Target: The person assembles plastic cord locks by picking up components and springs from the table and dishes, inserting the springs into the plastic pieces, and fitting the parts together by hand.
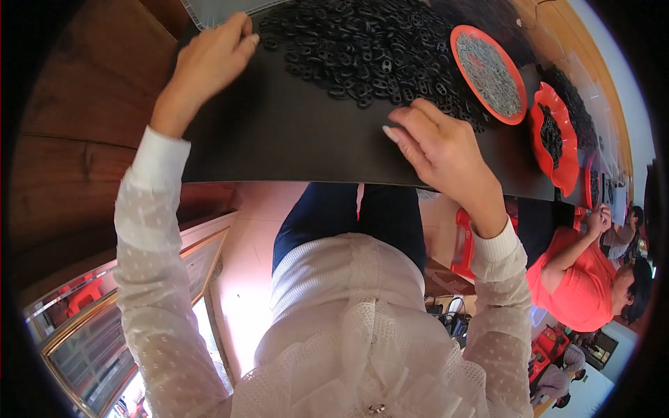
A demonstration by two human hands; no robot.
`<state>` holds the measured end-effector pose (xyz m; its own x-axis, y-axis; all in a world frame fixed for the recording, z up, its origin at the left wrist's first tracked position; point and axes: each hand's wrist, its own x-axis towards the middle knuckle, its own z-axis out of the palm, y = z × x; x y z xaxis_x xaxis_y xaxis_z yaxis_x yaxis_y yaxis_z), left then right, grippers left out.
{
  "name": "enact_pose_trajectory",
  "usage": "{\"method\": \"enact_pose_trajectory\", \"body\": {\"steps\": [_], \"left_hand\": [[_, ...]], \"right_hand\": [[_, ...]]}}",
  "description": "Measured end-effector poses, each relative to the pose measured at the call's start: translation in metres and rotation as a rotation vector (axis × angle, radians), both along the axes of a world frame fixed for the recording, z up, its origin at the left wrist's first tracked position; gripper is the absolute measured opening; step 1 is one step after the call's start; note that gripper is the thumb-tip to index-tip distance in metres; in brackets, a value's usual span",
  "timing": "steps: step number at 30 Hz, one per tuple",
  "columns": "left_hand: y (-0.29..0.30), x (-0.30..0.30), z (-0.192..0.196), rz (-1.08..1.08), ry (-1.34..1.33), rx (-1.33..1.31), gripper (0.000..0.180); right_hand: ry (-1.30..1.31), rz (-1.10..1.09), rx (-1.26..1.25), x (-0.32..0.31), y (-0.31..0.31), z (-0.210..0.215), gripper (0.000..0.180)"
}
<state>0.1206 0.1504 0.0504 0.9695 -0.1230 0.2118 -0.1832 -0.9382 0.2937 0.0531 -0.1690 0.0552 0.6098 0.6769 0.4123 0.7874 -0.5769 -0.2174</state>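
Observation:
My left hand [216,59] is over the far left of the black tabletop [279,132], beside the corner of a clear plastic tray [216,10]. Its fingers are curled with the thumb drawn in; whatever they hold, if anything, is hidden. A wide heap of small black plastic pieces with two holes [369,52] spreads over the far middle of the table. At the heap's near right edge is my right hand [446,146], its fingers bent and thumb close to the forefinger. I cannot make out anything between those fingertips.
To the right, an orange-red plate [456,42] holds thin silvery metal pieces. Beyond it stands a wavy-rimmed red dish [568,150] with black pieces in it. A person in a red shirt [578,279] sits farther along the table. A wooden panel [77,139] borders the left.

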Motion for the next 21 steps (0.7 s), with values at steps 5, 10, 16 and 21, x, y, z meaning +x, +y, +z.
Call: {"method": "enact_pose_trajectory", "body": {"steps": [5,10,16,21], "left_hand": [[0.034,0.062,-0.041,-0.039,-0.144,0.106,0.034],[0.001,0.061,-0.021,-0.047,0.371,-0.185,0.032],[-0.014,0.044,-0.029,-0.238,0.28,-0.359,0.017],[-0.029,0.02,-0.02,-0.314,0.421,-0.438,0.014]], "right_hand": [[0.044,0.012,-0.005,-0.013,-0.001,0.0,0.015],[0.104,-0.019,-0.04,-0.021,-0.019,-0.001,0.014],[0.093,-0.017,0.02,-0.021,-0.02,-0.011,0.015],[0.079,-0.042,0.022,-0.018,-0.024,-0.016,0.015]]}}
